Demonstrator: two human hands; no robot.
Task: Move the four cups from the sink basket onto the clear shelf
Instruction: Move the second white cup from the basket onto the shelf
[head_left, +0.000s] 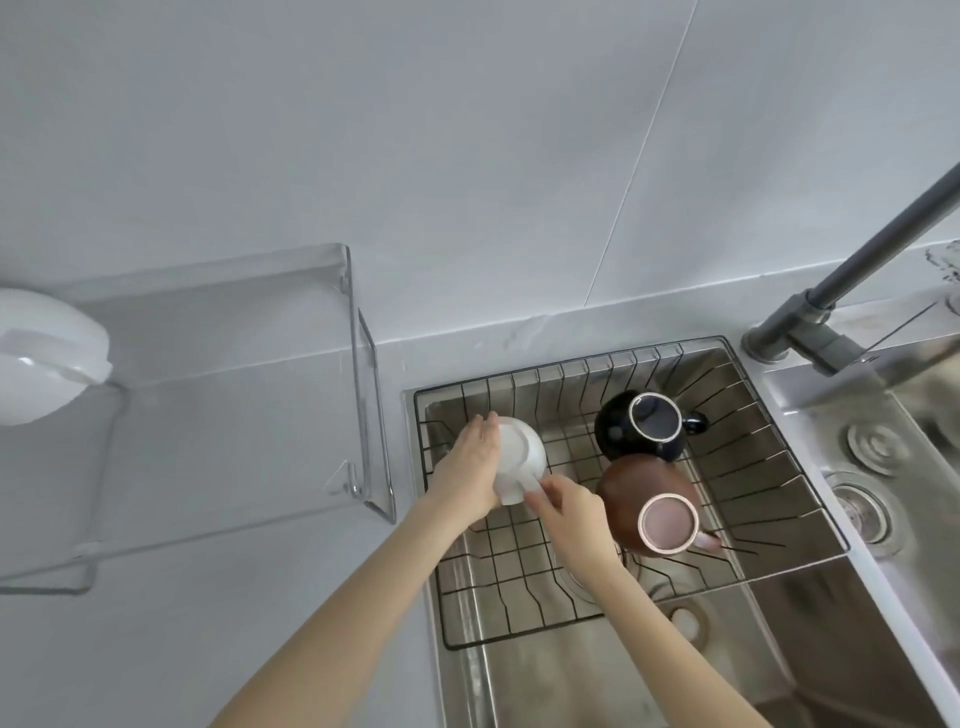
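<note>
A black wire basket (779, 457) sits across a steel sink. In its left part is a white cup (519, 457), tilted on its side. My left hand (470, 467) grips its left side and my right hand (569, 514) pinches its handle at the lower right. A dark blue cup (644, 423) stands upside down at the back of the basket. A brown cup (631, 488) and a pink cup (670, 522), also bottom up, sit in front of it. The clear shelf (358, 364) stands on the counter to the left of the sink.
A white bowl (41, 358) rests on the clear shelf at its left end. A grey faucet (841, 291) rises at the back right of the sink. A second sink bowl with a drain (857, 512) lies to the right. A tiled wall stands behind.
</note>
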